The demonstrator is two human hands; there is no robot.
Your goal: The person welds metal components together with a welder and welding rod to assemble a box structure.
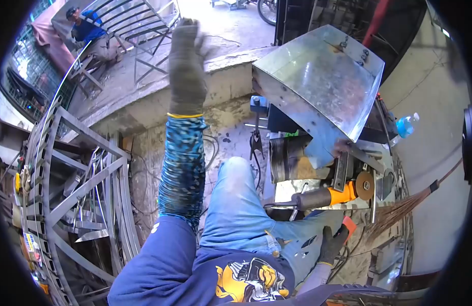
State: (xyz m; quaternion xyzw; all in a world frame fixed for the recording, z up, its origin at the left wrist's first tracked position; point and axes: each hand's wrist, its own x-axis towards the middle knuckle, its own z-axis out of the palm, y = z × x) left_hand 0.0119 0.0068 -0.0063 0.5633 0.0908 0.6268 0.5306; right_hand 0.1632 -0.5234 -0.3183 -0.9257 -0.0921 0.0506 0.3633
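Note:
My left hand (187,71), in a grey work glove, is raised at the upper middle, beyond a blue patterned sleeve. Its fingers look stretched upward, partly smeared by motion, and I see nothing in it. My right hand (332,245), in a dark glove, is low at the right beside my thigh. Its fingers are closed on a flat orange-red object (350,228) whose kind I cannot make out. Above that hand lies an orange angle grinder (338,196) with a brown disc. A sheet-metal box (322,76) stands tilted farther up, nearest my left hand on its right side.
A welded metal frame (85,191) and loose metal strips stand at the left. A concrete ledge (223,84) crosses behind. A person (90,33) sits by a barred frame beyond it. Pliers or a clamp (255,145), a broom (407,204) and a plastic bottle (407,125) are at the right.

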